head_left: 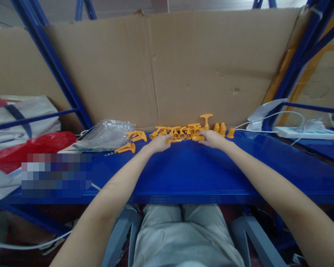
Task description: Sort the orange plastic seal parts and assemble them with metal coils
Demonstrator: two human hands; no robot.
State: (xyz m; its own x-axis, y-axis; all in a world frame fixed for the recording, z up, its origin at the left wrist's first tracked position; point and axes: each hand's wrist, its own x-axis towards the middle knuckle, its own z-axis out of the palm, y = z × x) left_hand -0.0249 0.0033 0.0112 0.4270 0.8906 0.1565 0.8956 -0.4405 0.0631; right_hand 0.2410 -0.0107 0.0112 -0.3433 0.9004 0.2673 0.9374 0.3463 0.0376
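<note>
At the back of the blue shelf top, my left hand [160, 143] is closed with its fingertips on a ridged orange plastic piece [176, 140]. To its right, my right hand [211, 139] has its fingers closed round a short orange plastic piece [198, 138]. Between and behind the hands lies a row of several orange plastic parts [181, 134] with round hollow ends facing me. A T-shaped orange part [206, 119] stands upright behind my right hand. Several orange cone-shaped caps [222, 129] stand just right of that hand.
Left of my hands lie orange claw-like parts [136, 136] and a black-and-white cord. Clear plastic bags [105, 135] and a red bag [33, 148] are farther left. A white power strip [307, 133] with cables lies at right. Cardboard [197, 70] walls the back.
</note>
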